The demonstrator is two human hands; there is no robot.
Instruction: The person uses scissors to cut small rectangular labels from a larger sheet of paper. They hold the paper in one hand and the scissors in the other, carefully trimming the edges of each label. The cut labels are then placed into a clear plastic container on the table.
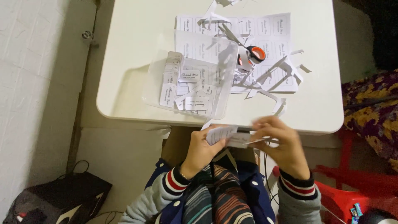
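Head view: we see the left hand (202, 150) just below the near edge of the white table (124, 62), fingers curled around a small stack of cut paper labels (221, 133). The right hand (281, 146) sits beside it, its fingers closed on the right end of a paper strip (244, 140) that touches the stack. The right hand is blurred, so we cannot tell exactly how its fingertips pinch the strip. Both hands are held over the person's lap, apart from the table top.

On the table, near the front edge, we note a clear plastic box (190, 83) that holds loose cut labels, some standing upright along its left wall, others lying flat. Behind and to the right of the box lie printed label sheets (265, 37), partly cut. Scissors (246, 49) with orange and black handles rest on the sheets, just beside the box. Thin paper offcuts (282, 101) are scattered around the sheets toward the right front edge. A red plastic stool (344, 191) stands at lower right.
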